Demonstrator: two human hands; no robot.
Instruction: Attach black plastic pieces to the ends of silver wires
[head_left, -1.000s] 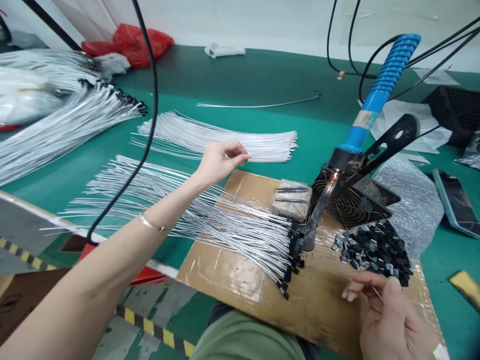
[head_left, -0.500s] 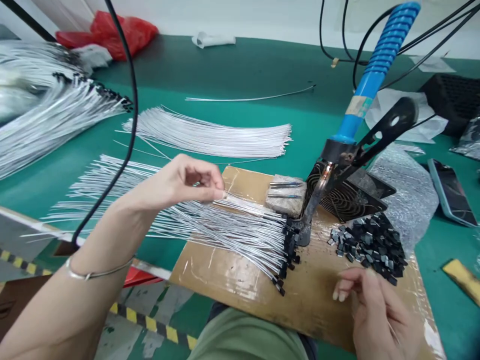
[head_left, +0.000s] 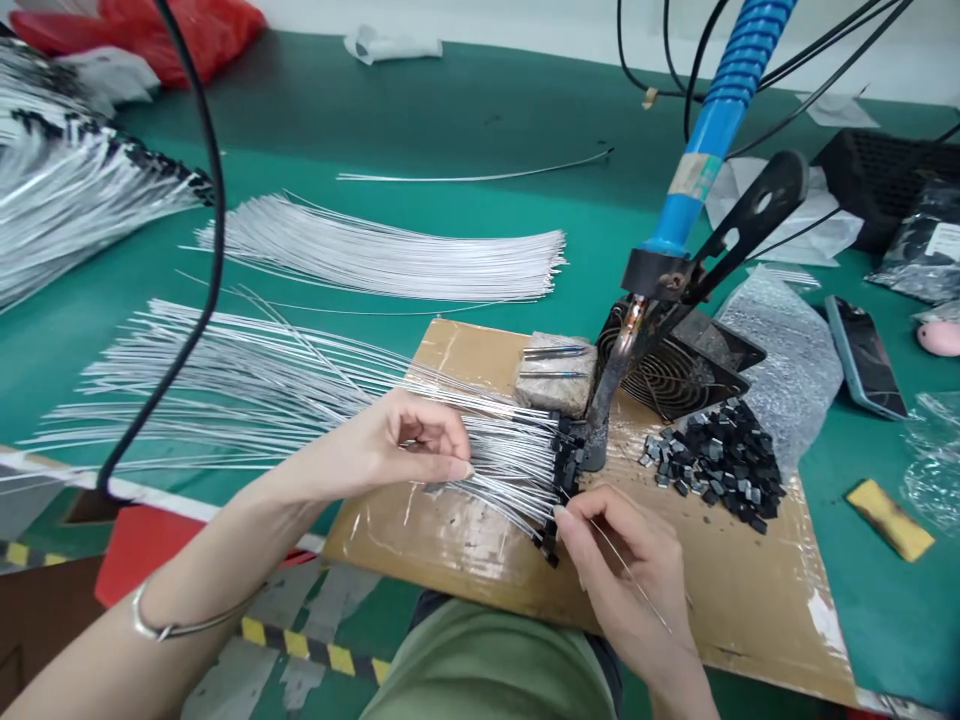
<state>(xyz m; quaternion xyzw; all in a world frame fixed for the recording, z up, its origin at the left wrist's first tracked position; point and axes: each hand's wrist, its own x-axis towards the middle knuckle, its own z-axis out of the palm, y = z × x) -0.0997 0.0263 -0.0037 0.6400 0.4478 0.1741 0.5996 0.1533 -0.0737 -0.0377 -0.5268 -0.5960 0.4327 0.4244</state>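
A spread of white wires (head_left: 247, 385) with black connector ends (head_left: 564, 458) lies over a cardboard sheet (head_left: 487, 570), beside the soldering iron's tip end. My left hand (head_left: 416, 445) is closed over these wires, thumb and index finger pinching one of them near the front of the spread. Close to the black ends, my right hand (head_left: 630, 590) pinches a thin silvery solder wire (head_left: 636, 578), whose tail crosses the palm. The blue-handled soldering iron (head_left: 686, 190) slants down in a black stand, just beyond my right hand.
Black connector pieces (head_left: 716, 465) are heaped on the right of the cardboard, near a small fan (head_left: 664, 365). A stone-like block (head_left: 555, 375) bears metal tips. Another white wire bundle (head_left: 390, 255) lies behind. A phone (head_left: 866, 355) and yellow sponge (head_left: 891, 520) are rightward; a black cable (head_left: 214, 190) hangs left.
My right hand has moved left from beside the connector heap to the black wire ends. My left hand has come slightly lower and right along the wires. The view has shifted.
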